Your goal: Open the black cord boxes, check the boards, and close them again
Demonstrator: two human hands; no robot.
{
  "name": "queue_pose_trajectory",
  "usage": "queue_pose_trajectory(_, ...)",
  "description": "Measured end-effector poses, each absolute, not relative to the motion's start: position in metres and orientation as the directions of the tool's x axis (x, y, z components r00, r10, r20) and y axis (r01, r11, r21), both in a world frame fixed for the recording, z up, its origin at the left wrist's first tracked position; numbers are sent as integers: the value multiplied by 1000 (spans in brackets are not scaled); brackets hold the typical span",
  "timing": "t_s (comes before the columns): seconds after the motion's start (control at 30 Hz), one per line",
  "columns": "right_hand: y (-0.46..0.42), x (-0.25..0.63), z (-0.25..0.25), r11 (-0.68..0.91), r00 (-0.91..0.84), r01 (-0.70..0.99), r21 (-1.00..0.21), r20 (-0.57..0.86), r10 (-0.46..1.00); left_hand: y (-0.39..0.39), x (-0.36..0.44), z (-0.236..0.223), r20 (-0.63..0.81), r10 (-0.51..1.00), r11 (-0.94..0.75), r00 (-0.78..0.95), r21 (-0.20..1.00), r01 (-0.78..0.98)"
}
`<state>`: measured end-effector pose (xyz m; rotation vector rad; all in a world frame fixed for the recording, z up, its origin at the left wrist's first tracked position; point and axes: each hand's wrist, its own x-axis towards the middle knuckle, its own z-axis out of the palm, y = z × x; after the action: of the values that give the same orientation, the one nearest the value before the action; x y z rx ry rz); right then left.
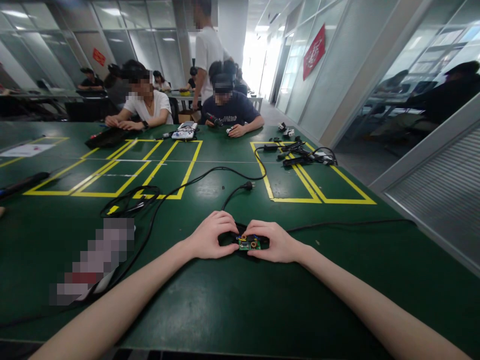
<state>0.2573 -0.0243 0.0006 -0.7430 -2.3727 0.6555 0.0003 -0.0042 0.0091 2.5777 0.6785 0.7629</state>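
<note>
A small green circuit board (245, 246) with copper-coloured coils and blue and yellow bits on it is pinched between my two hands, low over the table. My left hand (214, 236) grips its left end, thumb in front and fingers curled behind. At the opposite end, my right hand (276, 242) closes on the board with thumb and fingers. Something black lies behind and under the board, partly covered by my fingers; its kind cannot be made out. A black cable with a plug (247, 185) lies just beyond my hands.
A pixelated pale object (98, 260) lies left of my left forearm, beside a coiled black cable (129, 200). Black adapters and cables (302, 152) are heaped at the far right. Yellow tape (296, 200) marks the green table (210, 310). Two people (233, 112) sit across it.
</note>
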Motion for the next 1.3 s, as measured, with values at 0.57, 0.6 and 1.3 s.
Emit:
queue_pose_trajectory(0.57,-12,260,-10,587,-395,611,-532,437,808,0,2,4,357,629,-766,691,436,472)
queue_pose_trajectory(0.6,-12,260,-9,611,-423,600,-516,444,790,0,3,4,356,639,-759,682,434,486)
queue_pose_trajectory(1.3,-20,264,-6,697,-605,496,-517,370,705,1,1,0,422,669,-742,612,428,517)
